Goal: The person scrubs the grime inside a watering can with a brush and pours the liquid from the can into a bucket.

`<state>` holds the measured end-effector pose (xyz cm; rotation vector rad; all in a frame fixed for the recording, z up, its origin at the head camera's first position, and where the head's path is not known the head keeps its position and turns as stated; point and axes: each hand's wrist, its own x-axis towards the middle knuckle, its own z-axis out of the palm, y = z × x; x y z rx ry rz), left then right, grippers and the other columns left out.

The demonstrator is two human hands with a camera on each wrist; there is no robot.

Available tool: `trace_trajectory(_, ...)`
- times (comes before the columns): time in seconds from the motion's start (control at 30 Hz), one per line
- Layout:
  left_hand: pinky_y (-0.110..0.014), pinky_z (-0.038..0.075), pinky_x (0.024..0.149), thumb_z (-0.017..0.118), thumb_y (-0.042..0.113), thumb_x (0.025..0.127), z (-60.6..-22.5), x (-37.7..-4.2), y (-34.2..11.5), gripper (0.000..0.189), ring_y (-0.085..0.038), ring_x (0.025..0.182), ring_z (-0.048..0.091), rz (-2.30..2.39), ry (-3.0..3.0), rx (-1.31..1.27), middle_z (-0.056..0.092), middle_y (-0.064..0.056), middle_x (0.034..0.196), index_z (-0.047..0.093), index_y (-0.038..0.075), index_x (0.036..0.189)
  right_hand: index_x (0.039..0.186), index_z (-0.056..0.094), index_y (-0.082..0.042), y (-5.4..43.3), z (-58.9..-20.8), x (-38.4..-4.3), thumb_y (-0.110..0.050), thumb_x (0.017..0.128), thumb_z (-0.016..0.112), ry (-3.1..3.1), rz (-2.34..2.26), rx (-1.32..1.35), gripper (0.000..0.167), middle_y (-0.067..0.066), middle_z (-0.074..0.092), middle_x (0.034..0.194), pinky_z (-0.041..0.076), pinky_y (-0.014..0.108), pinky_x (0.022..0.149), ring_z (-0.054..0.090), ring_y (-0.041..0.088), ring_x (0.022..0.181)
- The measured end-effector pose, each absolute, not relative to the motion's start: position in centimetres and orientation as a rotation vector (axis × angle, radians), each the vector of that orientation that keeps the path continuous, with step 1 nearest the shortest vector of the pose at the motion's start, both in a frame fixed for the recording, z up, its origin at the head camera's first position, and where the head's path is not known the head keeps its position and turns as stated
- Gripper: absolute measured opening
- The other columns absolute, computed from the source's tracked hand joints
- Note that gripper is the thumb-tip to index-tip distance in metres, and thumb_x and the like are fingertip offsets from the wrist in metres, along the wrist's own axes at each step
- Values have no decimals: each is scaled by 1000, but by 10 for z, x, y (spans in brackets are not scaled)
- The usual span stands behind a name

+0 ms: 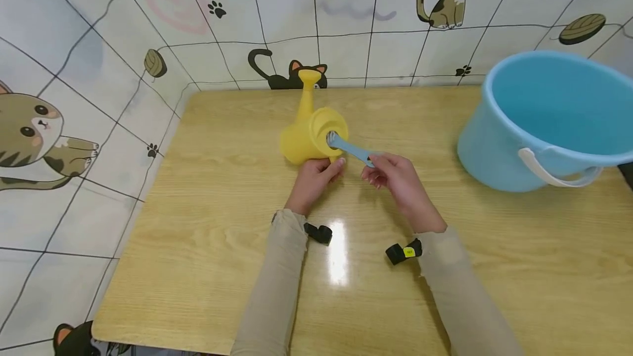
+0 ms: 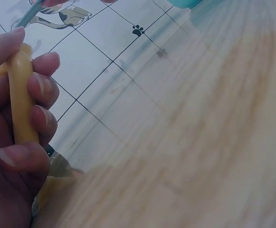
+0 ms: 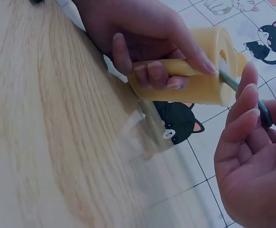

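Observation:
My left hand [image 1: 312,179] grips the handle of a yellow watering can [image 1: 296,146], its fingers curled round the handle [image 2: 22,99] in the left wrist view. The can is tilted, with its open top towards the right hand and its spout pointing to the back wall. A blue-handled fork [image 1: 352,150] is pinched by the end of its handle between thumb and fingers of my right hand [image 1: 403,183]. The fork's pronged head is at the can's opening. In the right wrist view the fork shaft [image 3: 229,80] overlaps the can's rim.
A large light-blue bucket [image 1: 509,163] with a white handle [image 1: 554,177] stands at the right of the wooden table [image 1: 212,235]. Tiled walls printed with cats [image 1: 450,4] border the table at the back and left. Black straps [image 1: 318,233] are round both wrists.

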<state>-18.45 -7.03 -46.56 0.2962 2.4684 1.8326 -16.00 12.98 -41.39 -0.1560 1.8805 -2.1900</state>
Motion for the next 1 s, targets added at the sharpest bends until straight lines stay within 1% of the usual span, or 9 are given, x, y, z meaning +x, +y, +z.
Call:
trace_trajectory(0.13, -29, 38, 51, 54, 58, 79, -466, -185, -69, 50, -16, 54, 45, 1825, 2470, 307, 51, -4, 58, 65, 10, 71, 92, 57, 9, 132, -413, -161, -30, 92, 51, 2009, -2158, -156, 40, 9, 62, 73, 40, 27, 54, 49, 19, 62)
trace_trajectory(0.33, -28, 38, 51, 55, 56, 80, -469, -184, -67, 48, -16, 55, 46, 1832, 2455, 308, 52, -5, 59, 65, 10, 72, 97, 56, 10, 134, -415, -160, -34, 91, 50, 2082, -2098, -166, 45, 12, 63, 80, 41, 28, 55, 52, 20, 64)
trace_trajectory(0.47, -28, 39, 52, 57, 56, 79, -469, -183, -68, 50, -17, 56, 46, 1846, 2418, 297, 52, -5, 60, 65, 7, 72, 97, 58, 6, 132, -415, -160, -34, 91, 50, 2091, -2065, -177, 41, 14, 63, 84, 42, 30, 57, 52, 25, 68)
trace_trajectory(0.53, -28, 38, 52, 57, 55, 79, -467, -184, -69, 50, -18, 56, 46, 1860, 2415, 305, 51, -7, 60, 64, 6, 72, 96, 60, 3, 130, -414, -160, -32, 91, 50, 2092, -2056, -204, 36, 15, 63, 85, 42, 31, 57, 53, 25, 68)
trace_trajectory(0.63, -28, 37, 51, 57, 56, 78, -463, -185, -70, 51, -18, 55, 45, 1859, 2427, 311, 50, -8, 60, 65, 6, 73, 93, 61, -2, 125, -410, -159, -29, 92, 50, 2084, -2067, -213, 30, 13, 62, 80, 43, 32, 57, 54, 23, 67)
trace_trajectory(0.7, -28, 36, 50, 58, 56, 77, -462, -184, -70, 51, -17, 54, 45, 1837, 2417, 317, 52, -8, 60, 67, 7, 75, 91, 61, 0, 122, -406, -156, -26, 92, 50, 2077, -2072, -213, 28, 13, 61, 76, 43, 31, 56, 54, 22, 65)
trace_trajectory(0.83, -28, 34, 45, 60, 58, 75, -463, -184, -72, 50, -16, 51, 43, 1763, 2410, 325, 56, -6, 61, 68, 9, 74, 92, 57, 10, 116, -395, -149, -22, 94, 48, 2099, -2060, -235, 33, 16, 59, 74, 42, 29, 55, 53, 23, 64)
trace_trajectory(0.93, -28, 32, 42, 60, 59, 74, -464, -184, -73, 51, -16, 48, 41, 1738, 2411, 328, 57, -5, 62, 67, 8, 70, 96, 55, 14, 112, -388, -146, -20, 94, 47, 2098, -2055, -260, 36, 18, 58, 75, 42, 29, 55, 52, 24, 65)
trace_trajectory(1.0, -29, 33, 42, 61, 58, 74, -464, -183, -73, 52, -17, 48, 42, 1739, 2400, 332, 57, -7, 62, 66, 7, 68, 95, 55, 15, 111, -386, -145, -20, 95, 46, 2091, -2060, -268, 36, 16, 58, 74, 42, 28, 55, 52, 23, 64)
